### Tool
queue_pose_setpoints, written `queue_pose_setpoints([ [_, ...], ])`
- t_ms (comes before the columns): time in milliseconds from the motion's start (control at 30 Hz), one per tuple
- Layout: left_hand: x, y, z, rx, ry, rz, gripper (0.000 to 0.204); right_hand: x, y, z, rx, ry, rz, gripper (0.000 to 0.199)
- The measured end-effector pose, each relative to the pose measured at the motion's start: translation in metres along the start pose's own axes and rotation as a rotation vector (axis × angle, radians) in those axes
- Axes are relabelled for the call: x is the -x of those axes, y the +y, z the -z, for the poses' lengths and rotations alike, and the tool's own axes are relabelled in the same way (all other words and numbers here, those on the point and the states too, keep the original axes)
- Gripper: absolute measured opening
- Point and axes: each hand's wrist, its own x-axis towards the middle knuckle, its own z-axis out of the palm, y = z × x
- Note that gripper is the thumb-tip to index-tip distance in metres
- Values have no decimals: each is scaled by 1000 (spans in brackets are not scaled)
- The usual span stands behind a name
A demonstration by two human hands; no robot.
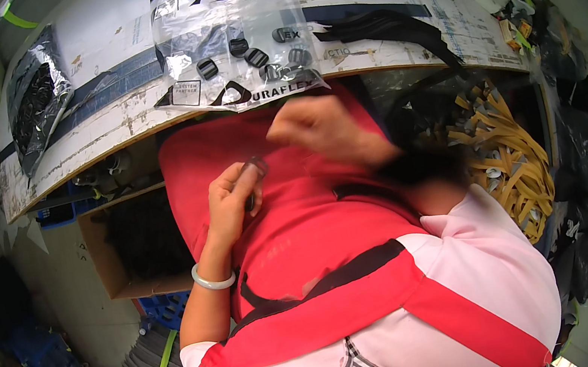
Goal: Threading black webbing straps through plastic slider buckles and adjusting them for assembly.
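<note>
Pinching a small buckle, left hand; right hand blurred, grip unclear; clear bag beyond.

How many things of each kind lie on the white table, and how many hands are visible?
Clear plastic bag with small black buckles: 1
Dark plastic bag: 1
Loose black straps: 1 bundle
Hands: 2, the left hand holding a small dark buckle, the right hand blurred
Total: 5

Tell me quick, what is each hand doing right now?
Left hand: closed on a small dark buckle, pinched at its fingertips.
Right hand: blurred and curled above the red apron; whether it holds anything cannot be told.
</note>
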Motion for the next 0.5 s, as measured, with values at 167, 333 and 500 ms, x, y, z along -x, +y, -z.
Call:
queue_pose_setpoints([
  [167, -5, 2, 11, 490, -47, 274, 25, -32, 55, 78, 848, 510, 115, 19],
  [333, -9, 7, 5, 449, -36, 266, 25, -35, 76, 91, 875, 561, 273, 12],
  [500, -4, 6, 5, 417, -17, 197, 19, -18, -28, 61, 632, 439, 705, 14],
])
